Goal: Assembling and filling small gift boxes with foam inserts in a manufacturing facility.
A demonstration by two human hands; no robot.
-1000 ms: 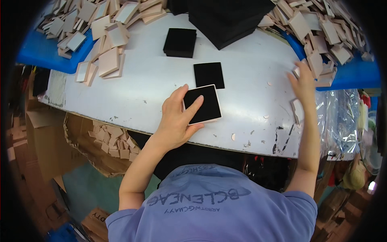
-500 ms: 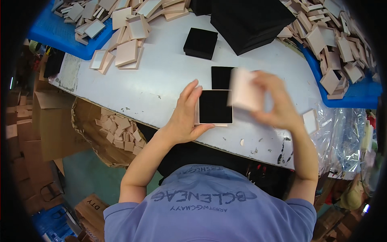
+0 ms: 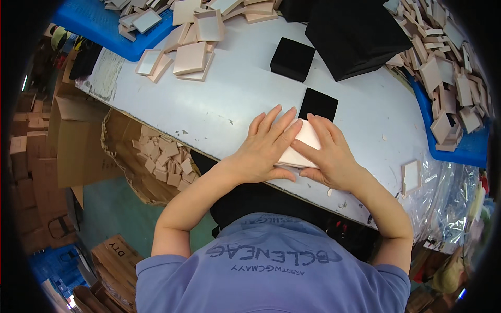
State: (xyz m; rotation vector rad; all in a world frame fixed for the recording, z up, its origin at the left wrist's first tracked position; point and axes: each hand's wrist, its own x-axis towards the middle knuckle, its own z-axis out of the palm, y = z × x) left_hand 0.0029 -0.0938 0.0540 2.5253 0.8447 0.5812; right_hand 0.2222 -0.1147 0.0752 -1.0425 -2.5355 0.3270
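Pale pink box (image 3: 308, 139), smooth flat top, partly covered by the hands; located just on the near side of the black square pad (image 3: 319, 105); lies level, one side facing the wearer, long axis cannot be told; left hand (image 3: 264, 151) and right hand (image 3: 335, 160) clasp it from opposite sides.

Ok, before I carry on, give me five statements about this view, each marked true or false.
1. The left grip and the right grip both touch a pale pink square box. True.
2. A flat black square pad lies on top of that box. False: the pad lies on the white tabletop, beyond the box.
3. The right-hand blue plastic tray holds pale pink square box parts. True.
4. The brown cardboard carton holds black pads. False: the carton holds small pale pieces.
5. The small black square stack stands right of the large black stack. False: it stands left.
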